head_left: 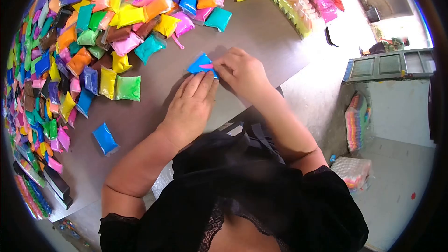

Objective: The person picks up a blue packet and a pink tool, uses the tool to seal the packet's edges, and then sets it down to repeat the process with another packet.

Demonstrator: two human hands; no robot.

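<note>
A small blue clay packet (pixel 198 61) with a pink strip (pixel 205 66) across it is between my two hands near the table's front edge. My left hand (pixel 190 105) holds its lower side, fingers lying close together over it and the thumb hidden. My right hand (pixel 243 72) is closed at the packet's right end, with thumb and fingertips pinched together there. A pink stick (pixel 178 42) lies just beyond the hands. Another blue packet (pixel 105 138) lies alone on the table to the left of my left forearm.
A large heap of colourful clay packets (pixel 128 15) covers the table's left and far side. Rows of wrapped yellow, peach, pink and red packs (pixel 284 2) stand at the far right. Stacked colourful packs (pixel 357 123) are on the floor at right. A person (pixel 394 43) is in the background.
</note>
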